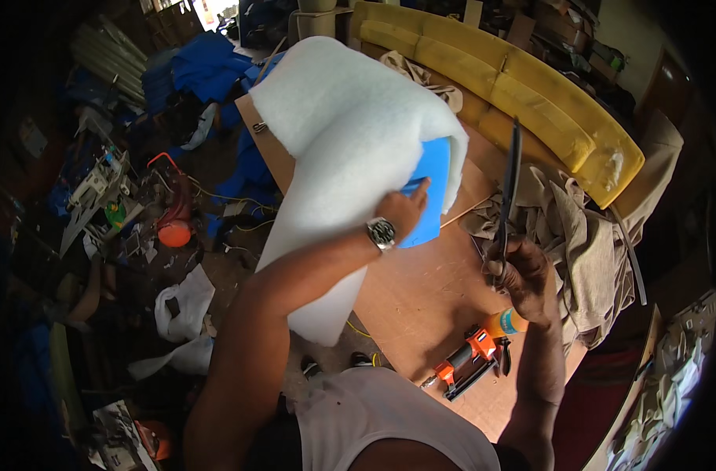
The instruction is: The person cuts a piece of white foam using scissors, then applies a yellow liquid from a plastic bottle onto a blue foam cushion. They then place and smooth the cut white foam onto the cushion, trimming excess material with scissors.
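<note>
1. Two hands worked over the bench (421,298): the left hand (403,210) pinched blue foam (430,177) wrapped in white wadding (350,133), raised at centre.
2. Right hand (523,275) gripped long black scissors (509,196), to the right.

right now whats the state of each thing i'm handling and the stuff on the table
left hand: gripping the blue foam block
blue foam block: lifted, partly wrapped in white batting
white batting: draped, hanging off the table edge
right hand: shut on scissors
scissors: raised, blades pointing up
orange staple gun: lying on the wooden table
</note>
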### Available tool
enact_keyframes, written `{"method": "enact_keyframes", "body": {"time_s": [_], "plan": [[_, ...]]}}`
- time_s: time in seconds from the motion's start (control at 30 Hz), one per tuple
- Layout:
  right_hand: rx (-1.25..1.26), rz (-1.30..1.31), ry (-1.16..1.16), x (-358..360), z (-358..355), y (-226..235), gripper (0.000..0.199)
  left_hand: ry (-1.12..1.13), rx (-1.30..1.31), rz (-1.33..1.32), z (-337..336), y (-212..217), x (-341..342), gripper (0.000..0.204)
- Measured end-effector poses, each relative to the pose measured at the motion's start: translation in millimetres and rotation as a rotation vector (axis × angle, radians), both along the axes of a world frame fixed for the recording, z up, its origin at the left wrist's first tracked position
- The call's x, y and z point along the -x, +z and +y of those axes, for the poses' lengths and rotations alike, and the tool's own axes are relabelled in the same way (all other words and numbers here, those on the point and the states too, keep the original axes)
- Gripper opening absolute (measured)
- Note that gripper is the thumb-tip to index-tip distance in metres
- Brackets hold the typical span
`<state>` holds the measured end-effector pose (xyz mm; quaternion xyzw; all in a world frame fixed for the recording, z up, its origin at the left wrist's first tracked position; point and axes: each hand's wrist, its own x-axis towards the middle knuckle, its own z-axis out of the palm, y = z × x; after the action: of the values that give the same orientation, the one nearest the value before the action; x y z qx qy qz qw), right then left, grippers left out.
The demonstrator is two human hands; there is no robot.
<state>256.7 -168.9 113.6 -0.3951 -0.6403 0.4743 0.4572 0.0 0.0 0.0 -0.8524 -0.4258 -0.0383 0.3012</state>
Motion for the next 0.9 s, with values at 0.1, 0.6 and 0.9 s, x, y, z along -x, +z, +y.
{"method": "enact_keyframes", "body": {"time_s": [0.1,0.6,0.9], "plan": [[-0.029,-0.177,0.013,-20,1,23,0.019,-0.101,-0.080,0.078,2,10,15,0.039],[-0.030,-0.969,0.229,-68,109,54,0.041,-0.604,0.059,-0.731,-64,35,47,0.026],[0.229,-0.861,0.446,-52,139,74,0.036,-0.288,0.592,-1.792,-146,32,8,0.064]]}}
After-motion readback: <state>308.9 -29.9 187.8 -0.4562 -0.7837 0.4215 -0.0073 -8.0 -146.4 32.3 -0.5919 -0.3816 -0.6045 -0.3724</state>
